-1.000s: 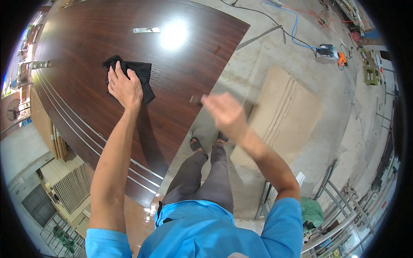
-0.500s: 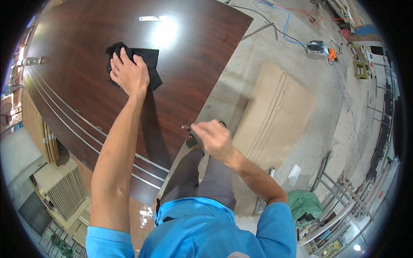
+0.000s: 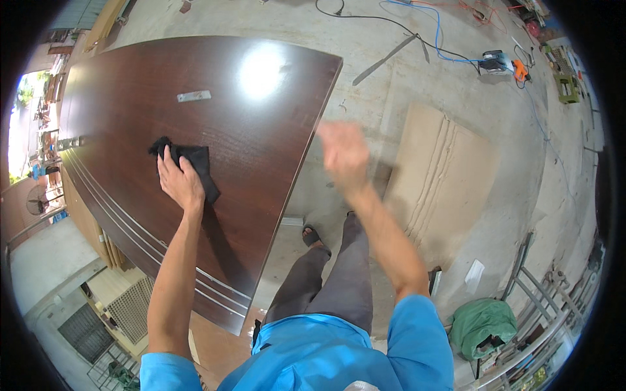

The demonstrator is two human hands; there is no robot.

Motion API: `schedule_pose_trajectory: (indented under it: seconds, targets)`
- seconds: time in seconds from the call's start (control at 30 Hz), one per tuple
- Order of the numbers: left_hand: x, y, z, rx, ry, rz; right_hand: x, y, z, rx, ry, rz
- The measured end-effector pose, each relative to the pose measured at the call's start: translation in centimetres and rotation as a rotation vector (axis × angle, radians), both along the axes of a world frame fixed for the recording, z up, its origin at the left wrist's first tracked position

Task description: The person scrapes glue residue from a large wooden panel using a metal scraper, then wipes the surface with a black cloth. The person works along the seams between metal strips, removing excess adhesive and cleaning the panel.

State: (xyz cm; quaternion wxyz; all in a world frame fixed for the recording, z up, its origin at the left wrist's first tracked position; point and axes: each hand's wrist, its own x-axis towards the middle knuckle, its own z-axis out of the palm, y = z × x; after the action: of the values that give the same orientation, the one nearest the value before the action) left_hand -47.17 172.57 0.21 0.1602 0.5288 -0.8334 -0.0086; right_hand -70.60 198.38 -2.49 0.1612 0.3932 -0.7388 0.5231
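Observation:
My left hand presses a bunched black cloth onto a glossy dark brown wooden panel, which looks like a door. Its fingers curl over the cloth. Beyond the cloth, a small silvery metal plate lies on the panel. Slim silver strips run along the panel's left and near side. Beside the panel's right edge, my right hand is raised and smeared by motion. Its fingers look curled in, and whatever they hold cannot be made out.
Flattened cardboard lies on the concrete floor to the right. Farther off are a power tool with an orange part and a blue cable. A green bag sits near metal frames at lower right. A sandalled foot stands beside the panel.
The view has shifted, so the panel sits lower in the picture. My left hand with the cloth is nearer me on the panel. My right hand has gone up and forward, toward the panel's right edge.

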Motion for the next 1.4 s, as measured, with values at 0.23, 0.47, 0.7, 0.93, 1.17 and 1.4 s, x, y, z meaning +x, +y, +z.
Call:
schedule_pose_trajectory:
  seconds: [0.23,0.47,0.7,0.93,1.17,1.4]
  targets:
    - [0.9,-0.5,0.0,0.024,0.007,-0.015,-6.1,-0.9,1.7,-0.108,-0.608,-0.234]
    - [0.9,-0.4,0.1,0.028,0.006,0.005,-12.0,-3.8,-1.2,-0.268,-0.925,-0.037]
    - [0.9,-0.2,0.1,0.014,0.019,-0.008,-11.9,-3.4,0.7,-0.119,-0.931,-0.078]
    - [0.8,0.1,0.5,0.017,0.027,-0.050,-14.6,-2.7,2.1,0.025,-0.241,0.082]
    - [0.5,0.5,0.6,0.030,0.027,-0.027,-12.6,-1.3,2.9,0.130,0.072,0.286]
    - [0.5,0.5,0.5,0.023,0.010,-0.006,-11.0,-1.5,3.0,0.260,0.133,0.112]
